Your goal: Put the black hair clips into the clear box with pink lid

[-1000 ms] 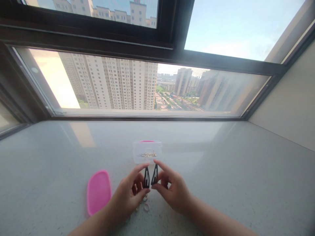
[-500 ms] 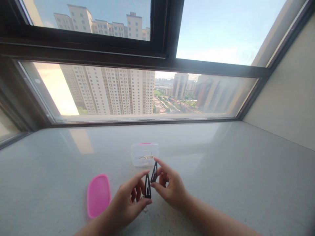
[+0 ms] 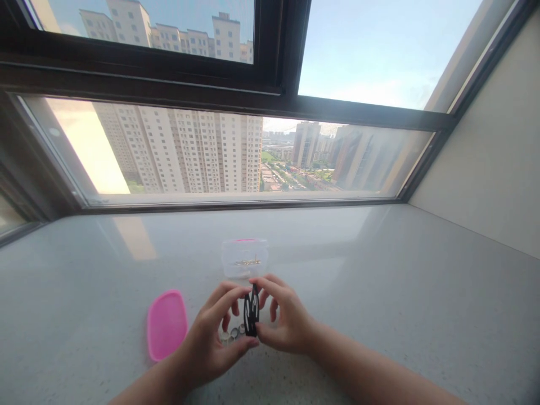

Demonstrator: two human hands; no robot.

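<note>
My left hand pinches a black snap hair clip between thumb and fingertips, by its two ends. A second black snap hair clip is pinched upright by my right hand. The two clips stand side by side and overlap in view; I cannot tell whether they touch. Below, partly hidden by my left fingers, several small round ring-like items lie on the pale sill. Just beyond my hands is a clear plastic box with thin gold-coloured pieces inside.
A pink lid lies on the speckled pale sill, left of my left hand. Behind the sill runs a dark window frame, with tall buildings outside. A plain wall borders the right side.
My hands have drawn together, bringing the two hair clips from slightly apart to side by side. The small round items show more beneath my left hand. The view has shifted slightly.
</note>
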